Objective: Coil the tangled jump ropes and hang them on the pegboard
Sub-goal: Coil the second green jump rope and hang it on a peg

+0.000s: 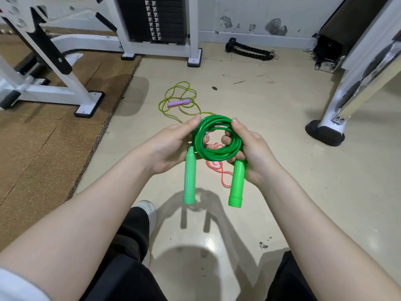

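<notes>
Weight machine [152, 20] on floor [271, 170] well beyond the fingers, left hand [171, 146] and right hand [251, 148], fingers clamped on opposite sides of coiled green jump rope [217, 137], handles hanging below, yellow jump rope [178, 101] just beyond fingertips, pink jump rope [217, 168] beneath.

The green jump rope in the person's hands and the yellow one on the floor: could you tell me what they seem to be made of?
The green jump rope looks like glossy solid plastic cord, with light glinting along its coils; its green handles look like smooth moulded plastic, slightly matte. The yellow jump rope seems a thinner translucent plastic cord, since the floor shows through it, with a matte purple handle, probably plastic.
</notes>
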Tool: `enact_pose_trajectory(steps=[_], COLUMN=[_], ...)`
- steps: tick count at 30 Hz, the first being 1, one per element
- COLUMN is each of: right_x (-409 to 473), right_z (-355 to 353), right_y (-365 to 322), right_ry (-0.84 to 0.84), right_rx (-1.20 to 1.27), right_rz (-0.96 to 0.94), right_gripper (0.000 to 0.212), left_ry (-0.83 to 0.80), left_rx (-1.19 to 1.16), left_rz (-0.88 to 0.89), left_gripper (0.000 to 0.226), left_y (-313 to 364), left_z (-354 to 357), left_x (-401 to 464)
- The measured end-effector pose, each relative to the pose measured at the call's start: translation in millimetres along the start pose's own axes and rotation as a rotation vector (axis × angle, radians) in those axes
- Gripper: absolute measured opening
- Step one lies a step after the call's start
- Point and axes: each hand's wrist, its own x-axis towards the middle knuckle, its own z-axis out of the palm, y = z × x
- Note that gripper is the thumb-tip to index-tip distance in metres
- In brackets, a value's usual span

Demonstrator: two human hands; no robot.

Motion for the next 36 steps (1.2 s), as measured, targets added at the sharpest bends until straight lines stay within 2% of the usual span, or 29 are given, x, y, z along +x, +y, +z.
enact_pose_trajectory(steps=[3, 7, 11, 14, 17, 18, 20, 22, 24, 27, 29, 31, 34, 36], right_x=[-1.6, 2.4, 7.1, 6.4, 2.8, 1.5, 2.6, 5.5, 8.1, 11.5, 13.7, 16.0, 18.7, 21.1], right_z=[-1.3, -8.1, -20.4, -36.8, -43.5, -42.0, -34.6, -22.2, -9.3, 2.8, 5.1, 7.4, 12.4, 14.3], right_y=[5.5, 21.6, 19.4, 11.0, 1.7, -2.3, -8.9, -10.1, -7.8, -4.0, -2.6, -0.4, 1.5, 0.0], right_ry=[0.029, -0.056, -0.141, -0.28, -0.453, -0.468, -0.398, -0.233, -0.057, 0.141, 0.241, 0.298, 0.334, 0.39], right_rx=[0.067, -0.118, -0.352, -0.524, -0.608, -0.552, -0.379, -0.252, -0.269, -0.478, -0.662, -0.821, -1.011, -1.178], right_rz=[0.092, 0.184, 0.366, 0.42, 0.361, 0.317, 0.182, 0.022, -0.13, -0.397, -0.615, -0.778, -0.933, -1.073], right_gripper=[0.031, 0.034, 0.051, 0.033, 0.022, 0.019, 0.013, 0.018, 0.025, 0.026, 0.021, 0.021, 0.034, 0.027], left_ry=[0.029, 0.18, 0.29, 0.314, 0.307, 0.307, 0.296, 0.255, 0.205, 0.176, 0.174, 0.157, 0.128, 0.128], left_rx=[0.095, 0.303, 0.79, 1.175, 1.257, 1.273, 1.263, 1.24, 1.196, 0.991, 0.893, 0.844, 0.841, 0.801], left_rz=[-0.029, -0.058, 0.045, 0.084, 0.07, 0.07, 0.078, 0.101, 0.123, 0.148, 0.158, 0.153, 0.13, 0.111], left_gripper=[0.02, 0.013, 0.009, 0.012, 0.015, 0.016, 0.015, 0.011, 0.004, 0.021, 0.014, 0.007, 0.012, 0.014], left_y=[-4.3, -9.4, -11.0, -11.7, -14.3, -14.8, -14.5, -14.0, -13.4, -14.0, -14.6, -13.9, -14.4, -12.7], left_z=[3.0, 4.1, -7.5, -13.0, -12.3, -11.8, -10.8, -7.8, -3.1, 4.0, 5.1, 4.5, 3.1, 3.3], left_x=[-0.9, 0.7, 3.1, 3.8, 3.2, 3.3, 3.1, 2.5, 1.2, -0.5, 0.4, 0.3, -0.1, 0.2])
